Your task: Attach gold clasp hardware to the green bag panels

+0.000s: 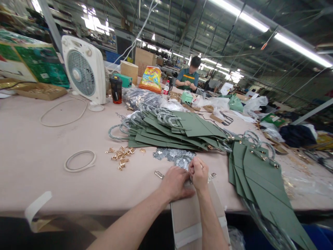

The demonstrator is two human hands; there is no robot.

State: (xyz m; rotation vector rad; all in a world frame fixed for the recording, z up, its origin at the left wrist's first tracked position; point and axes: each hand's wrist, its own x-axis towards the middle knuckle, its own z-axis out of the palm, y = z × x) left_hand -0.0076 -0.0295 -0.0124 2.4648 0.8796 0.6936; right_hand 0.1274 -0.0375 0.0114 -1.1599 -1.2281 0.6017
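Note:
A pale beige bag panel (186,217) hangs over the table's front edge, with a plastic-wrapped handle (183,161) at its far end. My left hand (177,183) bends over the panel's upper part, gripping it with curled fingers and the thumb low on it. Against its fingertips, my right hand (198,173) is closed in a tight pinch; what it holds is hidden. Small metal fittings flank the hands: one fitting (159,174) on the left, another fitting (213,175) on the right. Just beyond lies a spread of flat silver metal plates (165,154).
Green bag panels with wrapped handles (166,133) are stacked ahead; more green panels (262,173) overhang the edge at right. Gold hardware (122,155) and a tape roll (79,161) lie left. A fan (84,69) and tumbler (116,89) stand behind. A co-worker (187,78) sits opposite.

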